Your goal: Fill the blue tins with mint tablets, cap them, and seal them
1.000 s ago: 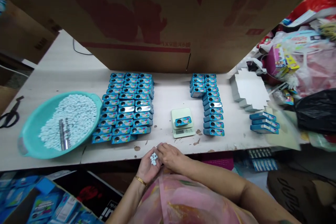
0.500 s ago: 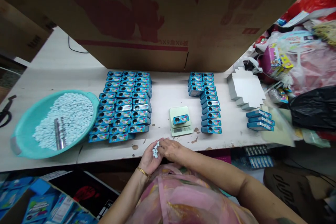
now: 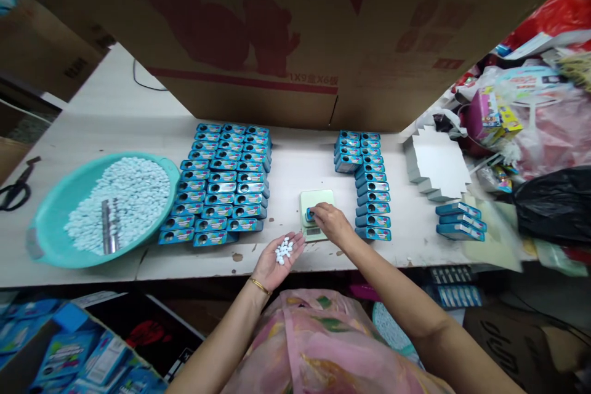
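My left hand [image 3: 273, 263] is held palm up at the table's front edge, cradling several small white candies [image 3: 283, 250], with its fingers nearly flat. Over a pale kitchen scale [image 3: 316, 199], my right hand [image 3: 330, 220] pinches its fingertips together at the open end of a small blue box [image 3: 309, 214]. Whether a candy is between those fingers is hidden. Most of the box lies under the right hand. On the left, a turquoise basin [image 3: 50, 221] holds a heap of the same candies and a metal scoop [image 3: 109, 226].
Rows of blue boxes [image 3: 217, 188] stand left of the scale, with a shorter block [image 3: 372, 197] to its right. Farther right are a stack of white card [image 3: 438, 160] and blue boxes [image 3: 460, 221]. A large carton [image 3: 268, 86] rises behind; scissors [image 3: 18, 188] lie far left.
My right hand has left my left palm and moved up and right to the box on the scale. My left hand has opened flatter, showing the candies. The view has shifted slightly.
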`<action>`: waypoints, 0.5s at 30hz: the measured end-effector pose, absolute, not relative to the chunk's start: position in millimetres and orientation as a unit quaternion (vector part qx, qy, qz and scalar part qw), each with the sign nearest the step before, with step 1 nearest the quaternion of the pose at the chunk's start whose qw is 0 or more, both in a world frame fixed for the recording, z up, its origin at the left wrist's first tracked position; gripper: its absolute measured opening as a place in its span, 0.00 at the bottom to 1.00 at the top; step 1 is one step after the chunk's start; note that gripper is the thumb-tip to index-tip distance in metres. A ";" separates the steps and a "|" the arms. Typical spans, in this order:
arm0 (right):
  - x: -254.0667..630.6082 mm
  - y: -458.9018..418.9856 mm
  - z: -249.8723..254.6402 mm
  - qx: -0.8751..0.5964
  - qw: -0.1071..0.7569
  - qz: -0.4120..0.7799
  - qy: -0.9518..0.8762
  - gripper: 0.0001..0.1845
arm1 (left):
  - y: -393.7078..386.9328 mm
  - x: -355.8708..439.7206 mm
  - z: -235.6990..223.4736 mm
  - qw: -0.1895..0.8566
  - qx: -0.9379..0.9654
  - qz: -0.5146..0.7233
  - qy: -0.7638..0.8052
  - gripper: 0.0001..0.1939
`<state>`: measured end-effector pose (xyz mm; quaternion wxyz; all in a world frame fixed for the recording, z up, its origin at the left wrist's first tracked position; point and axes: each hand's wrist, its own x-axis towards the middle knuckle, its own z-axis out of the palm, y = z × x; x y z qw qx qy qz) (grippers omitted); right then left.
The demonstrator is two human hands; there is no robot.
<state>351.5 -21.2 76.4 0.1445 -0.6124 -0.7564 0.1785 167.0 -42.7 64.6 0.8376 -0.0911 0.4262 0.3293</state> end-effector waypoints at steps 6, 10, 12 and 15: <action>335.4 -42.6 78.1 -0.582 0.255 0.195 -0.747 0.12 | -57.4 159.3 61.6 0.838 -0.115 0.326 0.423 0.08; 295.7 -76.0 87.3 -0.486 0.164 0.201 -0.834 0.12 | -65.3 157.5 61.4 0.833 -0.150 0.319 0.426 0.08; 280.5 -88.1 89.0 -0.481 0.109 0.185 -0.850 0.15 | -68.6 155.8 61.5 0.832 -0.166 0.313 0.427 0.09; 274.3 -94.0 87.8 -0.476 0.071 0.185 -0.857 0.13 | -72.6 152.7 61.7 0.838 -0.164 0.311 0.416 0.09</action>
